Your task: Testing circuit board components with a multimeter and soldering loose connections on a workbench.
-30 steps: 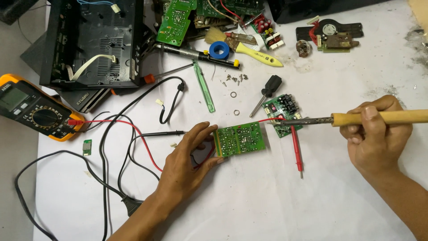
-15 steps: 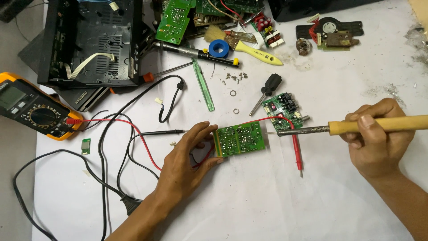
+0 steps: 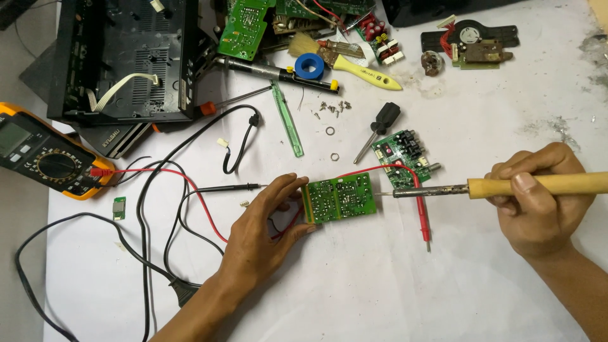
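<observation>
My left hand (image 3: 263,231) grips the left edge of a small green circuit board (image 3: 339,197), holding it tilted with its solder side up over the white table. My right hand (image 3: 538,202) holds a soldering iron (image 3: 494,187) by its wooden handle, level, with the metal tip pointing left and just off the board's right edge. A red multimeter probe (image 3: 423,212) lies under the iron's shaft. A second green circuit board (image 3: 402,152) with black parts rests just behind the iron's tip.
An orange multimeter (image 3: 41,155) sits at the left with red and black leads (image 3: 183,190) trailing across the table. An open black device casing (image 3: 123,57) stands at the back left. A screwdriver (image 3: 377,126), green tool (image 3: 288,120), blue tape roll (image 3: 310,65), yellow-handled brush and loose screws lie behind.
My right hand has shifted the soldering iron slightly down and right, so its tip has pulled back from over the board to just off its right edge. My left hand stays still.
</observation>
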